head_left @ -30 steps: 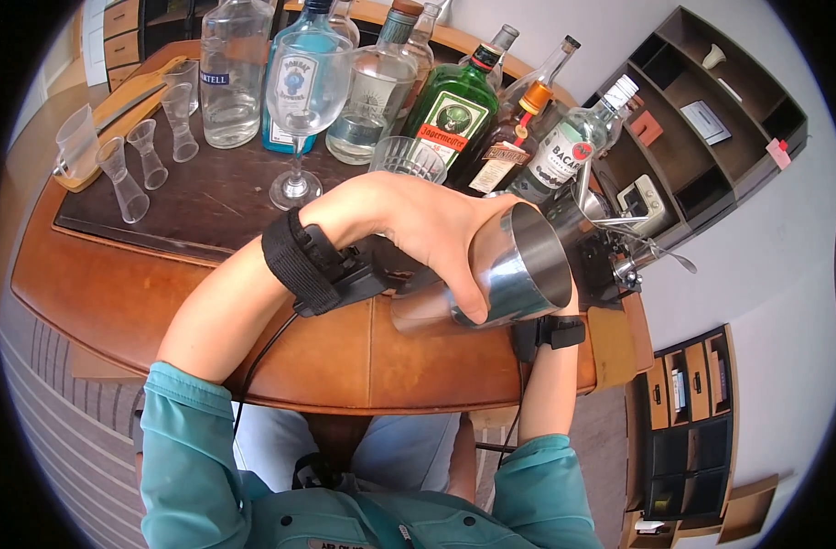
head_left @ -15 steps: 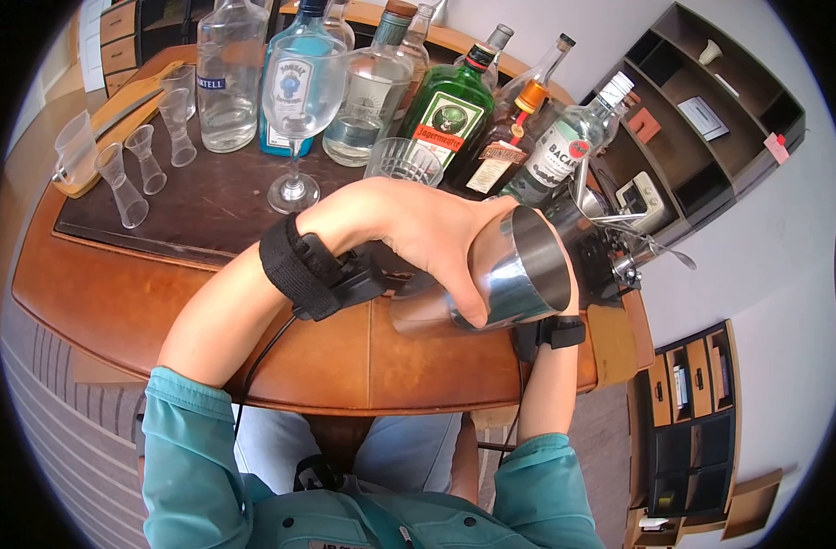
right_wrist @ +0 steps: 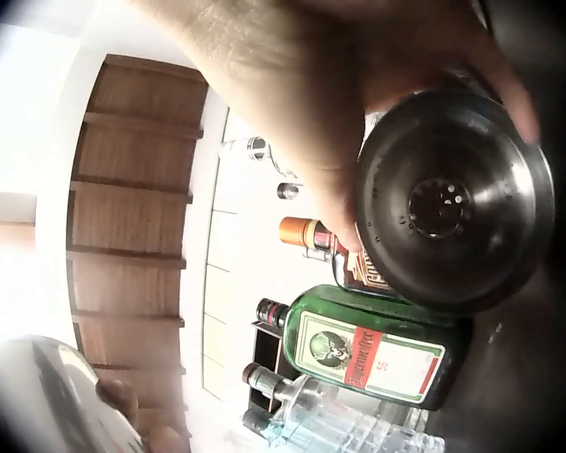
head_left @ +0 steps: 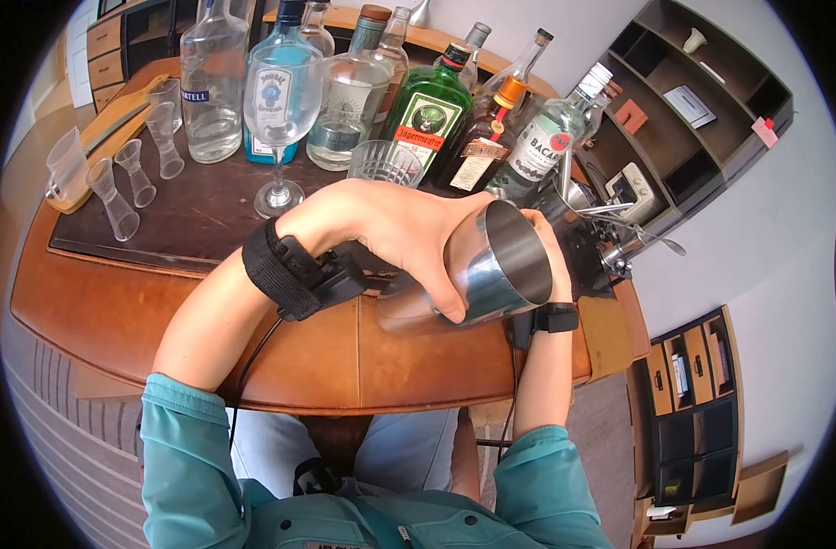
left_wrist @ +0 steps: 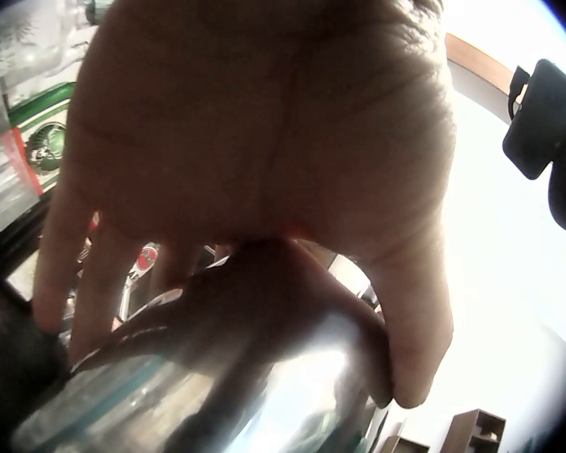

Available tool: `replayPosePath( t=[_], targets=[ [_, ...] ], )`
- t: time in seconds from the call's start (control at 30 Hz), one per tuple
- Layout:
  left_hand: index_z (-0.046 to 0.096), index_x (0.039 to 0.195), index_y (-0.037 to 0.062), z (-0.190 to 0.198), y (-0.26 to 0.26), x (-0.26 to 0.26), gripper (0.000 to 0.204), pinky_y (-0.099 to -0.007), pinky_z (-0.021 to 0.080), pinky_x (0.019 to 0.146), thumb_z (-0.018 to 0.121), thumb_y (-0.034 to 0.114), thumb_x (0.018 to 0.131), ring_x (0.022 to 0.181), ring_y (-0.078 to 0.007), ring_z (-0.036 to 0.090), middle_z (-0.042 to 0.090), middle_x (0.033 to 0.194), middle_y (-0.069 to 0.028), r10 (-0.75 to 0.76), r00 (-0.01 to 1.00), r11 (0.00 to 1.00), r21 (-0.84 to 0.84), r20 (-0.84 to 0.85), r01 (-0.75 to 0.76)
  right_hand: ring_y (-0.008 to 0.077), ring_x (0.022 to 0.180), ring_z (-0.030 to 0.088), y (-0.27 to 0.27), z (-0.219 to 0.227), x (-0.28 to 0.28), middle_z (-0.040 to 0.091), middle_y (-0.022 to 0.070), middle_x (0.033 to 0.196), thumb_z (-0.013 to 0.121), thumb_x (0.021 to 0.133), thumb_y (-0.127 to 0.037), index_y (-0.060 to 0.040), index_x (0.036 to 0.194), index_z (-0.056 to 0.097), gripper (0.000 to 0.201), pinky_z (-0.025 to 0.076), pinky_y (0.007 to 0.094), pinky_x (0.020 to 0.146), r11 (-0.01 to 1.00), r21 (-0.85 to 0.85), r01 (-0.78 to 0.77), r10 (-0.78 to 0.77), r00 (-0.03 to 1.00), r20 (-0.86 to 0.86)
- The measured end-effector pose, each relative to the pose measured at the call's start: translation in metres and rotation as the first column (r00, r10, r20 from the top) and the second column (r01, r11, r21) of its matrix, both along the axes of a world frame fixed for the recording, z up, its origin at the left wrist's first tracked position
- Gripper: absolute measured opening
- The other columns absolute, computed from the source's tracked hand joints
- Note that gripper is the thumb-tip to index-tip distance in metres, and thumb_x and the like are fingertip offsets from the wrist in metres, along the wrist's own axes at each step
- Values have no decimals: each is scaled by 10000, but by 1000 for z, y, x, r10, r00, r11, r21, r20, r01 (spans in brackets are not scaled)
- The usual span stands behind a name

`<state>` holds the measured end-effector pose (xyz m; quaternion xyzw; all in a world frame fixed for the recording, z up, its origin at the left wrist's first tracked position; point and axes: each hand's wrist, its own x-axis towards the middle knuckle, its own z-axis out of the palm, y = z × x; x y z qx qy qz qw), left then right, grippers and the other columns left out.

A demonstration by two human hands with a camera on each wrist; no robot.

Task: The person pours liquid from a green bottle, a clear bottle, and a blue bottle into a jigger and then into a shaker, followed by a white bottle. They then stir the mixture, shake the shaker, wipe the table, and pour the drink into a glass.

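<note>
My left hand (head_left: 404, 224) holds a metal shaker tin (head_left: 496, 274), tilted with its mouth to the right. The thumb lies along the near side; the palm is over the tin's shiny wall (left_wrist: 274, 396) in the left wrist view. Behind the tin, my right hand (head_left: 550, 242) is mostly hidden in the head view. The right wrist view shows the right hand (right_wrist: 311, 94) gripping a round, dark metal cup (right_wrist: 495, 222) by its sides, small bright spots at the bottom inside. The tin (right_wrist: 47, 392) appears at lower left there.
Behind the hands stand a stemmed glass (head_left: 278, 197), a cut-glass tumbler (head_left: 386, 165), a Jägermeister bottle (head_left: 427, 114) and several other bottles. Clear jiggers (head_left: 116, 206) stand left, near a knife on a wooden board (head_left: 129, 105). Metal bar tools (head_left: 610, 215) are at the right.
The head view has shifted, so table items sit farther left. The left hand and tin appear slightly left too, and more of the right hand shows beyond the tin. The left hand's hold is unchanged.
</note>
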<state>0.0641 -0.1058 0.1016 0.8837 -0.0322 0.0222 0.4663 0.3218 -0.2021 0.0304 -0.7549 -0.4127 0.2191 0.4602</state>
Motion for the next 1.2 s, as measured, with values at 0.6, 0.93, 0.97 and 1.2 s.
replayPosePath(
  t=[0.6, 0.93, 0.97, 1.2],
  targets=[
    [217, 1320, 37, -1, 2, 1, 988, -277, 412, 845, 797, 230, 544, 973, -174, 530, 551, 1087, -118, -11, 1000, 1000, -1, -27, 11, 164, 946, 519, -7, 6, 0, 503, 157, 1119, 675, 727, -35, -26, 1303, 292, 691, 425, 268, 834, 942, 178, -285, 325, 909, -263],
    [212, 1323, 38, 0, 3, 1, 1001, -284, 403, 871, 801, 233, 537, 1011, -179, 517, 535, 1126, -121, -21, 999, 999, -30, -23, 21, 210, 967, 529, -7, -2, 18, 538, 151, 1080, 762, 641, -142, 25, 1285, 321, 798, 420, 327, 863, 961, 16, -277, 277, 961, -3],
    [240, 1302, 28, 1, 2, 1, 974, -289, 410, 862, 802, 241, 535, 998, -191, 530, 546, 1108, -129, 1, 1000, 1000, -6, -11, -1, 210, 967, 529, -8, -3, 20, 538, 151, 1080, 762, 641, -142, 25, 1285, 321, 798, 420, 327, 863, 961, 16, -277, 277, 961, -4],
    [365, 1153, -64, 8, -8, -6, 901, -345, 459, 747, 795, 376, 494, 844, -319, 599, 606, 895, -216, 216, 971, 937, 258, 99, -235, 220, 1137, 432, -49, 54, -34, 469, 108, 1225, 838, 537, -175, 0, 1256, 383, 868, 349, 333, 941, 733, 220, -643, 673, 732, -106]
  ],
)
